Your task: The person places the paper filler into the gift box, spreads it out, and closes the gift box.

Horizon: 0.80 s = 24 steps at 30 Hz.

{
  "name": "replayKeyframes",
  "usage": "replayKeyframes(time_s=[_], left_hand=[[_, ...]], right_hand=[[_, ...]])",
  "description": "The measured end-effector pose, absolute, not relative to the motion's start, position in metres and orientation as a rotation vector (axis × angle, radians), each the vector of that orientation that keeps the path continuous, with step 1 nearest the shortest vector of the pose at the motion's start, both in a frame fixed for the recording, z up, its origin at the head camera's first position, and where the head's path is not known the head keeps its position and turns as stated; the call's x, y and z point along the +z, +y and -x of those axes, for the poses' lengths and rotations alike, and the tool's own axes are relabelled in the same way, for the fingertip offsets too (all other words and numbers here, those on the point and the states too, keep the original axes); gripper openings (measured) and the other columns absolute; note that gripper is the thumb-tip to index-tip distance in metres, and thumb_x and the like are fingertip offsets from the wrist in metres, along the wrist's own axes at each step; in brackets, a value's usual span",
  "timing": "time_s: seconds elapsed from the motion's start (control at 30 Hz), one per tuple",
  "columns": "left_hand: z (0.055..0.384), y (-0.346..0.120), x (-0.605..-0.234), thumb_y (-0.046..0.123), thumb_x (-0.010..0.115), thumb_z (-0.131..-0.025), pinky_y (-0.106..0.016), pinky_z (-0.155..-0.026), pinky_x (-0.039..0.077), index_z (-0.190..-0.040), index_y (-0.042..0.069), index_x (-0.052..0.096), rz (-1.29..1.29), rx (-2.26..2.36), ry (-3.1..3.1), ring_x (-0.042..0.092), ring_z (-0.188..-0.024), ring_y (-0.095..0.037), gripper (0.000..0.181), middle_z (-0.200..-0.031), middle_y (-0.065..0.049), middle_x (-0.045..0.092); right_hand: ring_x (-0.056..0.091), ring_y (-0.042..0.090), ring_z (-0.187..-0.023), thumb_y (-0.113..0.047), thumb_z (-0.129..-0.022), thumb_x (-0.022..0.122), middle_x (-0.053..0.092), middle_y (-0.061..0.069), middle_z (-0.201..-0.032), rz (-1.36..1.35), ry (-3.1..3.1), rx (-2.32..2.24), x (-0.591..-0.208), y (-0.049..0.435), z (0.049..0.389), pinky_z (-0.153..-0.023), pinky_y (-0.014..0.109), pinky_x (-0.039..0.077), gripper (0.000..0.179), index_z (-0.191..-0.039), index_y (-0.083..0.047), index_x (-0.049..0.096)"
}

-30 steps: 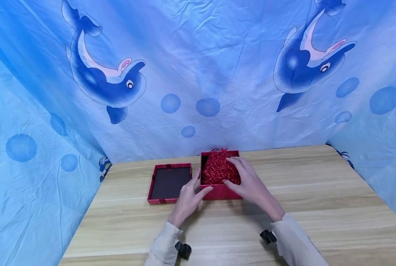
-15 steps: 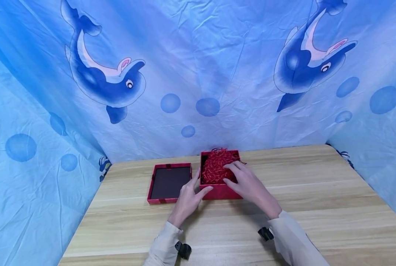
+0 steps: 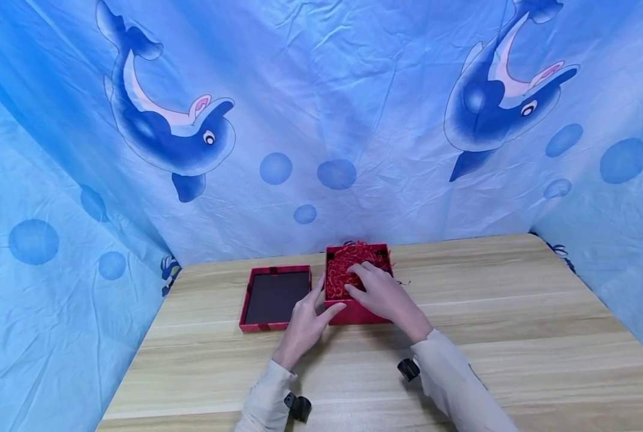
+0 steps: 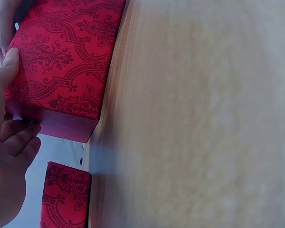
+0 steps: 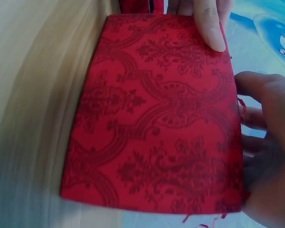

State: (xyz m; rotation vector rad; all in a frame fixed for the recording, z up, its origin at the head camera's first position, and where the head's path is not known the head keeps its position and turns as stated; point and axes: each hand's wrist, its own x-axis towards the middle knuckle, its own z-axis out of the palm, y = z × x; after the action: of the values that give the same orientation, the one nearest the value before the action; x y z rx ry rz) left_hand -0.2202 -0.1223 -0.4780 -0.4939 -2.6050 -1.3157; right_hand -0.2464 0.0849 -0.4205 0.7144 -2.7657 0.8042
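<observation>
An open red box with a dark floral pattern stands near the table's back edge, filled with red shredded paper. My left hand holds its front left corner, the thumb on the front face and the fingers against the left side. Over the filling is my right hand. Its bent, spread fingers reach over the rim and touch the paper; the fingertips are partly hidden. Left of the box lies its lid, inside up, with a black lining and red rim.
The wooden table extends to both sides and in front of the box. A blue dolphin-print curtain hangs right behind the table's back edge. A few paper strands stick out over the box's right side.
My right hand has moved left across the box, from its right side towards the middle of the paper. Black corners now show behind it. My left hand and the lid have stayed put.
</observation>
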Motion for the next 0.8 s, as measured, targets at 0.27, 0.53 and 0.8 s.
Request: replayKeyframes(time_s=[0.27,0.53,0.8], left_hand=[[0.220,-0.121,-0.479,0.052,0.070,-0.096,-0.053,-0.110,0.043,-0.164,0.013,0.030,0.482,-1.309,-2.600,0.047,-0.140,-0.032,0.088,-0.159,-0.016,0.040],[0.219,-0.120,-0.481,0.053,0.071,-0.095,-0.053,-0.110,0.042,-0.164,0.012,0.031,0.470,-1.322,-2.608,0.048,-0.140,-0.032,0.089,-0.160,-0.015,0.040],[0.220,-0.119,-0.482,0.047,0.074,-0.095,-0.053,-0.110,0.043,-0.163,0.012,0.033,0.469,-1.274,-2.577,0.051,-0.137,-0.032,0.087,-0.155,-0.018,0.046]], right_hand=[[0.065,0.033,-0.115,-0.023,-0.102,0.069,0.068,0.017,-0.123,-0.698,-2.875,0.792,-0.420,0.075,0.256,-0.096,0.050,0.054,0.035,-0.129,-0.001,0.067],[0.066,0.026,-0.106,-0.026,-0.103,0.068,0.069,0.011,-0.117,-0.634,-2.985,0.893,-0.423,0.072,0.271,-0.092,0.045,0.055,0.036,-0.129,-0.002,0.067],[0.053,0.019,-0.068,-0.024,-0.104,0.066,0.059,0.004,-0.077,-0.669,-2.988,0.971,-0.425,0.074,0.280,-0.071,0.037,0.048,0.027,-0.117,-0.001,0.067]])
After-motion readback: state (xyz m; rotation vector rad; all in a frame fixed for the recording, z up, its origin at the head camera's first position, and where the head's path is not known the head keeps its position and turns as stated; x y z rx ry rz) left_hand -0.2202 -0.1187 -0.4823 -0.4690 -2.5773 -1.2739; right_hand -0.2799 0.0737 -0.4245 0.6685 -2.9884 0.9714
